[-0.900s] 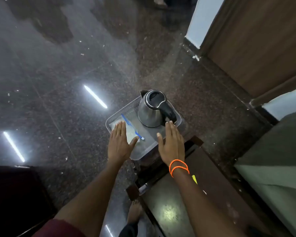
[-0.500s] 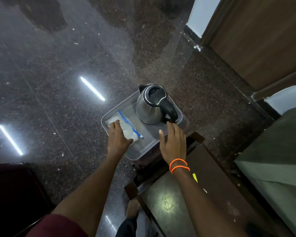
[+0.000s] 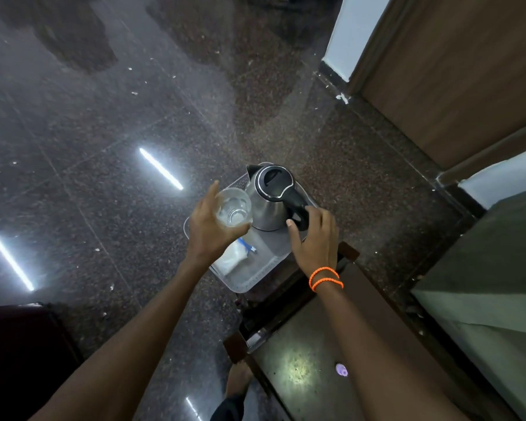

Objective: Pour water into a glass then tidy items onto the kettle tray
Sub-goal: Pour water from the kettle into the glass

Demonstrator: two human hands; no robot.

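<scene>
Head view looks steeply down at a grey mesh-sided kettle tray (image 3: 257, 276) that sits on the far corner of a dark wooden worktop (image 3: 359, 338) above a polished, speckled stone floor (image 3: 110, 141). Toward the tray's far end stands a steel kettle (image 3: 266, 209), upright, its black lid shut and its spout pointing away from the person. Just left of the kettle, the left hand (image 3: 211, 226) grips a clear glass (image 3: 234, 207), fingers wrapped around its side, holding it raised over the tray's left edge with the mouth facing up; a little water seems to lie in its bottom, though that is hard to tell. At the near side of the kettle, the right hand (image 3: 315, 238) is curled loosely at the black handle (image 3: 298, 208), thumb and fingertips touching it but not fully clasped around it. Two orange bands (image 3: 325, 278) ring that wrist. On the tray floor nearer than the kettle, partly hidden under the left wrist, lies a clear zip bag (image 3: 234, 258) with a blue seal strip. Right of the kettle and well apart from it, a wooden door (image 3: 456, 74) stands.
</scene>
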